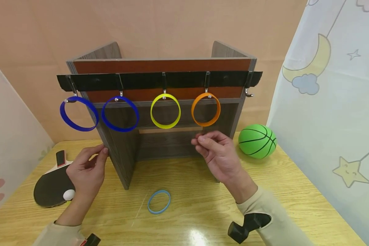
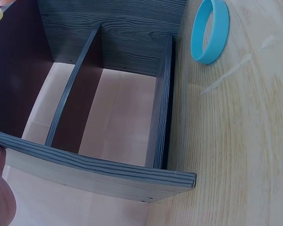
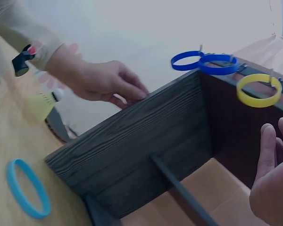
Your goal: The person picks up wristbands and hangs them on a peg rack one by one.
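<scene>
My left hand (image 1: pixel 87 167) touches the outer face of the grey wooden shelf's left side panel (image 1: pixel 117 153) near its front edge. My right hand (image 1: pixel 216 150) hovers just below an orange wristband (image 1: pixel 219 114), thumb and forefinger close together with nothing seen between them. That band hangs from a metal hook on a black strip (image 1: pixel 184 80) across the shelf's front. Farther left on the strip hang a yellow wristband (image 1: pixel 152 114) and two blue wristbands, one nearer the middle (image 1: pixel 137 118) and one at the left end (image 1: pixel 63 114). A light blue wristband (image 1: pixel 149 204) lies on the table.
At the strip's right end is another hook (image 1: pixel 249 93). A green ball (image 1: pixel 256 141) sits right of the shelf. To the left lie a black table tennis bat (image 1: pixel 50 186) and a yellow shuttlecock (image 3: pixel 39 107). Patterned cloths hang at both sides.
</scene>
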{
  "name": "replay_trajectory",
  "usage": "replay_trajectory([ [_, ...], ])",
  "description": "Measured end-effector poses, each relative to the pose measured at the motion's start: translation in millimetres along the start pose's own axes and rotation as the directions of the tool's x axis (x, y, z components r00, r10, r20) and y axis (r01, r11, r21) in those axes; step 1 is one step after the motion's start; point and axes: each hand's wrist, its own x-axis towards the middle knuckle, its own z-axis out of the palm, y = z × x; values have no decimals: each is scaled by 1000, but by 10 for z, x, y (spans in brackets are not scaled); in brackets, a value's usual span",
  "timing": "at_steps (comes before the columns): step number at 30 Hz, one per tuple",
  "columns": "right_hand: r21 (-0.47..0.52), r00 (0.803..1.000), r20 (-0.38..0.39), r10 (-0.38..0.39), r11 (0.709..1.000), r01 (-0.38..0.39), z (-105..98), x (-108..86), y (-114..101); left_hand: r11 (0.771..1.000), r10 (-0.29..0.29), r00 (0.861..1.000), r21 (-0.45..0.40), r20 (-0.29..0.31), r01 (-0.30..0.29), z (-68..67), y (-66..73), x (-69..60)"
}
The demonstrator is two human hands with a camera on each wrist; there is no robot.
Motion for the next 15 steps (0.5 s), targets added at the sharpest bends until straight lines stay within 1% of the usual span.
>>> replay_trajectory([
  [6, -74, 998, 11, 63, 995, -62, -53, -77, 174, 1000, -2, 1000, 11, 1, 2, -3, -1, -4],
  [10, -122, 993, 13, 120, 986, -118, -80, -123, 277, 1000, -2, 1000, 3, 5, 2, -3, 1, -2],
  [15, -180, 986, -1, 167, 970, -164, -113, -163, 380, 1000, -2, 1000, 16, 1, 2, -7, 7, 1],
])
